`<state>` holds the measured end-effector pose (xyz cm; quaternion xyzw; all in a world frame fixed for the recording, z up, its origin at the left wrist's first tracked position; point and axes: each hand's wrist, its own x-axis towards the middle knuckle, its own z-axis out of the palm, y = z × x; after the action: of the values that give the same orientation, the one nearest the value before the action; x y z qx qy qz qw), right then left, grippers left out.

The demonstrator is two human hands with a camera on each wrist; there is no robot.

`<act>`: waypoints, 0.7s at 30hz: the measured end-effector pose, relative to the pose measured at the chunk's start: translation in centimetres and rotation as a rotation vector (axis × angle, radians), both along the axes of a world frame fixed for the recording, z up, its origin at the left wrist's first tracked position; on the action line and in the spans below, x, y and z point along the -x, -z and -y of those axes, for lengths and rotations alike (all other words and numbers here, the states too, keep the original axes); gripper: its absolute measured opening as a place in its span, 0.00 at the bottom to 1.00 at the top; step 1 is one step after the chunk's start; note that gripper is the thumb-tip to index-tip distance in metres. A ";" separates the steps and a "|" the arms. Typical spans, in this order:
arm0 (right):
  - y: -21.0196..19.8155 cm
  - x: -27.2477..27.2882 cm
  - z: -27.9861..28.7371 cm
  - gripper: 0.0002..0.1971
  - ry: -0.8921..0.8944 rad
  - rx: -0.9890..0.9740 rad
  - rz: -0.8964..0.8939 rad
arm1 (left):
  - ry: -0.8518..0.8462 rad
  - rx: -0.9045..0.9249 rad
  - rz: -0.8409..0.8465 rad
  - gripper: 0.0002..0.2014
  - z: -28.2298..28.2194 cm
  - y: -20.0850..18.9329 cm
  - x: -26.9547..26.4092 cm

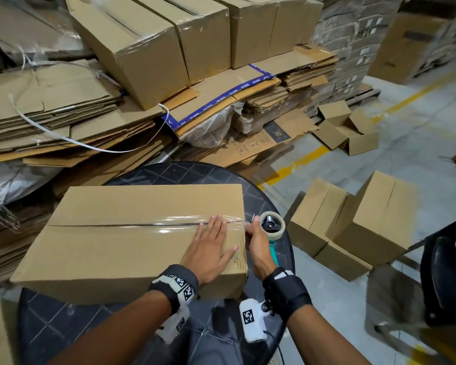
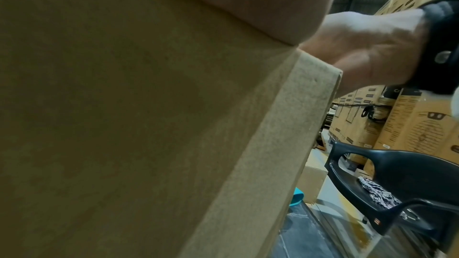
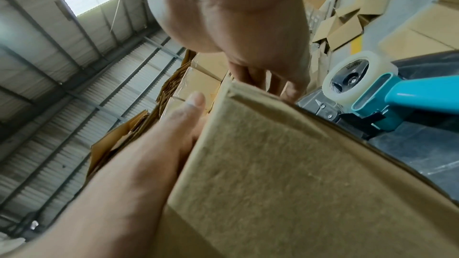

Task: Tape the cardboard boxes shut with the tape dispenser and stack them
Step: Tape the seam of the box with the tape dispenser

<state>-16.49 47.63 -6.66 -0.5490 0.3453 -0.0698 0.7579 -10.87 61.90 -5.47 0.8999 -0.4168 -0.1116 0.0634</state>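
On the round black table (image 1: 261, 204) lies a closed cardboard box (image 1: 116, 233), long side across the view, with clear tape (image 1: 169, 222) laid along most of its centre seam up to the right edge. Left hand (image 1: 211, 248) rests flat on the right end of the box top, fingers straight and spread, holding nothing, fingertips at the tape line. Right hand (image 1: 257, 241) is at the right end face of the box, fingers curled against the top edge where the tape comes over; whether it pinches the tape end or merely presses it cannot be told. Tape dispenser (image 1: 271, 227), teal handle with a clear roll, lies on the table just beside the box's right end, near the right hand; the right wrist view shows it (image 3: 372, 93) lying free on the table surface. Sealed boxes (image 1: 348, 222) stand grouped on the floor to the right. Flattened cardboard (image 1: 50, 114) is heaped behind the table with further boxes (image 1: 169, 43) on top. Black chair (image 1: 448, 280) stands at far right
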 end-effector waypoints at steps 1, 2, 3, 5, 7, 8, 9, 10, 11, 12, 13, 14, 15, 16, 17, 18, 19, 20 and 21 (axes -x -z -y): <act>-0.5 0.4 0.0 0.36 0.019 -0.020 0.018 | -0.002 -0.002 -0.001 0.45 0.0 0.0 0.1; -0.6 0.6 0.2 0.35 0.047 -0.033 0.022 | -0.004 -0.004 0.000 0.44 0.1 0.0 0.1; -0.7 0.7 0.3 0.33 0.086 -0.038 0.029 | -0.005 -0.007 0.005 0.43 0.1 0.0 0.1; -1.3 0.2 0.6 0.29 0.169 -0.026 0.014 | -0.007 -0.014 0.020 0.40 0.1 0.1 0.1; -1.7 -0.5 0.9 0.28 0.190 0.012 -0.004 | -0.007 -0.015 0.031 0.39 0.1 0.3 0.1; -1.6 -0.8 1.2 0.26 0.174 0.022 -0.024 | -0.008 -0.014 0.033 0.39 0.1 0.3 0.1; -1.7 -1.0 1.4 0.25 0.179 0.017 -0.051 | -0.008 -0.013 0.032 0.39 0.1 0.3 0.1; -0.9 -1.3 1.7 0.25 0.170 0.011 -0.080 | -0.008 -0.012 0.032 0.40 0.1 0.3 0.1; 0.2 -1.5 1.8 0.26 0.160 0.009 -0.121 | -0.010 -0.011 0.032 0.41 0.1 0.2 0.2; 1.6 -1.7 2.0 0.27 0.155 0.009 -0.167 | -0.012 -0.012 0.032 0.41 0.1 0.1 0.2; 3.4 -1.7 2.0 0.28 0.139 0.014 -0.215 | -0.014 -0.013 0.030 0.41 0.1 0.0 0.2; 5.2 -1.7 2.0 0.29 0.112 0.014 -0.259 | -0.015 -0.014 0.029 0.41 0.1 -0.1 0.2; 6.1 -1.3 1.9 0.29 0.074 0.019 -0.316 | -0.016 -0.015 0.029 0.40 0.1 -0.1 0.2; 6.1 -0.8 1.8 0.29 0.066 0.036 -0.357 | -0.018 -0.019 0.029 0.40 0.1 0.0 0.2; 5.5 -0.3 1.9 0.27 0.063 0.084 -0.405 | -0.020 -0.023 0.026 0.40 0.1 0.0 0.1; 4.5 0.1 2.2 0.25 0.089 0.159 -0.417 | -0.025 -0.025 0.021 0.40 0.2 0.0 0.1; 3.3 0.4 2.6 0.22 0.122 0.251 -0.423 | -0.029 -0.026 0.017 0.41 0.2 0.1 0.1; 2.1 0.5 3.0 0.22 0.172 0.336 -0.386 | -0.030 -0.024 0.013 0.41 0.3 0.1 0.0; 0.8 0.5 3.3 0.22 0.203 0.395 -0.321 | -0.031 -0.021 0.011 0.41 0.3 0.2 0.0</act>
<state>-17.03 44.37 -7.47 -0.6529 0.4938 -0.1235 0.5609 -10.86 61.63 -5.65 0.9075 -0.4020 -0.1100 0.0535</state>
